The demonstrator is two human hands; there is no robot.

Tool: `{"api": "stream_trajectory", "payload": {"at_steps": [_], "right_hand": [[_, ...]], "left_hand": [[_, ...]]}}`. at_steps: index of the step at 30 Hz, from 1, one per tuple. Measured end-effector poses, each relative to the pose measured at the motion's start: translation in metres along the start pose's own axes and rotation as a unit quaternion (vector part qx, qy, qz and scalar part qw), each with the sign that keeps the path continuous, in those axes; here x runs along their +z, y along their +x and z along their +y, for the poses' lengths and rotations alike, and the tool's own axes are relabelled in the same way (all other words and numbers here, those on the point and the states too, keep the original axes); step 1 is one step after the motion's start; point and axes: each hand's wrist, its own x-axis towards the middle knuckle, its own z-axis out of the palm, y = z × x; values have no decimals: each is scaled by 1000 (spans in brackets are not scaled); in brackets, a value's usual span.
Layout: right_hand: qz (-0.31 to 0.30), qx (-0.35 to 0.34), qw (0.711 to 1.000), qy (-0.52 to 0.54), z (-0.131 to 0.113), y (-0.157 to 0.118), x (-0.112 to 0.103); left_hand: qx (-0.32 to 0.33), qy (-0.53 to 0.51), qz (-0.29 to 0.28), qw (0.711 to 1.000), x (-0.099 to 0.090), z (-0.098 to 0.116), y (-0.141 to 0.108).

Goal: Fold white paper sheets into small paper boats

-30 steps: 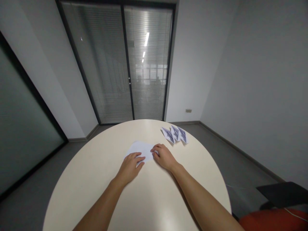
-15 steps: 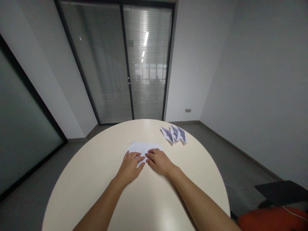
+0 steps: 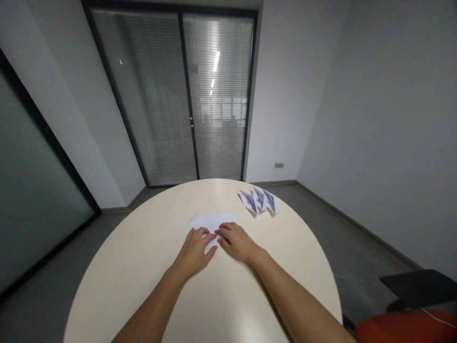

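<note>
A white sheet of paper (image 3: 213,220) lies on the round table, its near part covered by both hands. My left hand (image 3: 195,247) rests on the sheet's near left part, fingers spread and slightly bent. My right hand (image 3: 233,240) lies across the near right part with its fingers stretched toward the left. The fingertips of the two hands almost meet in the middle, and a bit of paper shows between the thumbs. Whether the near edge is folded is hidden under the hands.
Three folded paper pieces (image 3: 259,201) overlap near the table's back right edge. The pale round tabletop (image 3: 143,267) spreads around the hands. A red chair seat (image 3: 407,326) and a black panel (image 3: 421,287) stand at lower right. Glass doors (image 3: 221,143) with blinds are behind.
The sheet has turned slightly, so its far edge is more level and shifted a little left. Both hands keep nearly the same place on it. The head view has tilted slightly upward.
</note>
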Motion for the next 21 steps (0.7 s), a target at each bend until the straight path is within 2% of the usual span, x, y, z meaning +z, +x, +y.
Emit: {"api": "stream_trajectory", "payload": {"at_steps": [6, 15, 21], "right_hand": [[20, 50, 998, -8, 3, 0, 5], [-26, 127, 992, -10, 8, -4, 2], [-9, 169, 986, -7, 9, -2, -1]], "left_hand": [[9, 0, -12, 1000, 1, 1, -2], [6, -25, -33, 999, 6, -1, -3], [6, -30, -40, 999, 6, -2, -4]]}}
